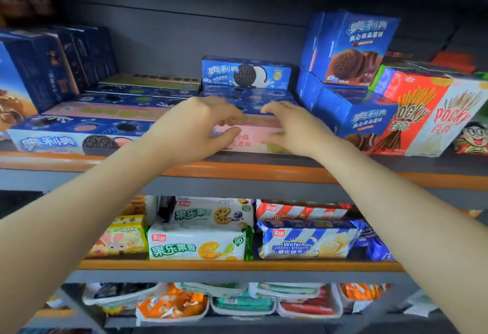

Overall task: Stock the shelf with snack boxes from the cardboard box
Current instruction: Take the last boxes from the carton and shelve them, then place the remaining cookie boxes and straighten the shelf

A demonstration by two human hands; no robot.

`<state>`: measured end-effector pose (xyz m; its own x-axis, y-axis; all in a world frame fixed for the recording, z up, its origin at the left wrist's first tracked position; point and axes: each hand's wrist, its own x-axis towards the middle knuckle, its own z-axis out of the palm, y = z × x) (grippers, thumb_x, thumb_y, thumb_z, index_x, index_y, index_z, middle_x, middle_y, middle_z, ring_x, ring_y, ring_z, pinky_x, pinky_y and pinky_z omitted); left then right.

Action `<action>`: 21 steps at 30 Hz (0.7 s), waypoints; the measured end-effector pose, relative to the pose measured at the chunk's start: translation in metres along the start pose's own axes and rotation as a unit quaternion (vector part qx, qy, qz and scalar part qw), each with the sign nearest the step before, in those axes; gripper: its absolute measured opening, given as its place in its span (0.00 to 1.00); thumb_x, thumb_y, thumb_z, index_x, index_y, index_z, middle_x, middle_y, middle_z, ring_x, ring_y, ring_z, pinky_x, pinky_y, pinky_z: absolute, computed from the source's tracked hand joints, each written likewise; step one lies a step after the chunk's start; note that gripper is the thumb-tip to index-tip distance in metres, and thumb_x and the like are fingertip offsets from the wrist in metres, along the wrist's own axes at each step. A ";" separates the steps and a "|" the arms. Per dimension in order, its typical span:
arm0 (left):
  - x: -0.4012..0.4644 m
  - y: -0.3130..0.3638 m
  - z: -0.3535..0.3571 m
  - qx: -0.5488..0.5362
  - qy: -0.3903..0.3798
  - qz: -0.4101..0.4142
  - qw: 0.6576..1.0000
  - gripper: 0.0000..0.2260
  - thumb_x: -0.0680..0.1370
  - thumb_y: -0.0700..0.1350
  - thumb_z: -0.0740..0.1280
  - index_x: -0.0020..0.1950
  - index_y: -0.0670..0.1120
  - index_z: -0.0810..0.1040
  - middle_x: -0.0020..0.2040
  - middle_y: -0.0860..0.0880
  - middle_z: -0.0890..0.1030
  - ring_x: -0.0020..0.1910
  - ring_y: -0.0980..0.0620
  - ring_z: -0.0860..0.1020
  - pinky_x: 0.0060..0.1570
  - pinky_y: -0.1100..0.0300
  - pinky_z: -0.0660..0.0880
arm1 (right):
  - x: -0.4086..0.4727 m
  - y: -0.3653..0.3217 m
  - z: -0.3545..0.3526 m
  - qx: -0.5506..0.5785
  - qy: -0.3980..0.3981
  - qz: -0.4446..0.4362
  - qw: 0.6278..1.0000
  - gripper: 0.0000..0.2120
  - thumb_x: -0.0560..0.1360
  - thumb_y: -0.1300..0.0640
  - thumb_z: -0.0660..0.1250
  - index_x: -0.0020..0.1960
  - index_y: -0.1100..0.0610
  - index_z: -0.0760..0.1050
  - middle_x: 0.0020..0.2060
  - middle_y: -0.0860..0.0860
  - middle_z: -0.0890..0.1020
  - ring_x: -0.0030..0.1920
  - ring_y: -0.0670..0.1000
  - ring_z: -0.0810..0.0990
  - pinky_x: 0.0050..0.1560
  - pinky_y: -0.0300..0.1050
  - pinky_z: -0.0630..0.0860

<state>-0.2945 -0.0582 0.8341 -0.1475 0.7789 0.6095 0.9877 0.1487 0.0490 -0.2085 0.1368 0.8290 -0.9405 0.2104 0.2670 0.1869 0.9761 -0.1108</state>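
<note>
A pink snack box (249,139) lies flat at the front of the top shelf (237,168), in the middle. My left hand (195,127) hovers over its left end with fingers spread and curled, thumb near the box front. My right hand (293,127) hovers over its right end, fingers also apart. Neither hand grips the box. Behind it lie flat blue Oreo boxes (245,97), with one more (245,72) standing on its long edge at the back. The cardboard box is out of view.
Left of my hands lies a row of flat Oreo boxes (79,135) with tall blue boxes (34,74) behind. To the right stand stacked blue boxes (353,48) and Pocky boxes (427,114). Lower shelves hold biscuit packs (198,244) and wafer packs (306,244).
</note>
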 end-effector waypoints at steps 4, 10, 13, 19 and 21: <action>-0.008 0.043 0.026 -0.037 0.009 0.066 0.997 0.14 0.75 0.49 0.60 0.54 0.42 0.78 0.44 0.47 0.80 0.40 0.46 0.80 0.39 0.51 0.79 | -0.075 0.020 -0.009 0.115 0.161 -0.086 0.977 0.13 0.74 0.52 0.65 0.57 0.55 0.75 0.50 0.50 0.80 0.50 0.50 0.78 0.51 0.51 0.75; -0.051 0.130 0.140 -0.137 -0.023 0.041 0.989 0.10 0.76 0.45 0.60 0.55 0.47 0.74 0.52 0.49 0.75 0.48 0.45 0.79 0.38 0.50 0.79 | -0.217 0.094 0.035 0.104 0.070 -0.101 0.987 0.11 0.74 0.54 0.60 0.47 0.57 0.79 0.39 0.49 0.82 0.34 0.45 0.75 0.36 0.45 0.75; -0.090 0.176 0.222 -0.184 -0.151 -0.048 0.970 0.12 0.75 0.49 0.57 0.55 0.49 0.74 0.50 0.46 0.79 0.45 0.44 0.81 0.38 0.50 0.79 | -0.278 0.141 0.088 0.122 -0.067 -0.031 0.990 0.10 0.74 0.52 0.60 0.48 0.54 0.78 0.36 0.47 0.79 0.35 0.48 0.75 0.36 0.48 0.74; -0.184 0.252 0.359 -0.226 -0.316 -0.249 0.887 0.30 0.70 0.57 0.46 0.56 0.43 0.78 0.55 0.44 0.79 0.55 0.42 0.78 0.51 0.51 0.76 | -0.395 0.216 0.231 0.120 -0.287 0.133 0.941 0.06 0.76 0.55 0.63 0.51 0.52 0.76 0.41 0.44 0.77 0.43 0.51 0.77 0.44 0.47 0.74; -0.216 0.269 0.395 -0.211 -0.353 -0.265 0.872 0.26 0.73 0.55 0.49 0.59 0.45 0.78 0.57 0.46 0.79 0.56 0.46 0.77 0.53 0.55 0.73 | -0.431 0.228 0.290 0.117 -0.332 0.186 0.917 0.07 0.75 0.54 0.62 0.52 0.52 0.75 0.46 0.49 0.81 0.48 0.55 0.79 0.47 0.48 0.75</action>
<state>-0.0179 0.0541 0.4034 -0.4380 0.8720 -0.2186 0.6802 0.4805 0.5536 0.1568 0.2529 0.4107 -0.8038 0.3715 -0.4647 0.5374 0.7885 -0.2992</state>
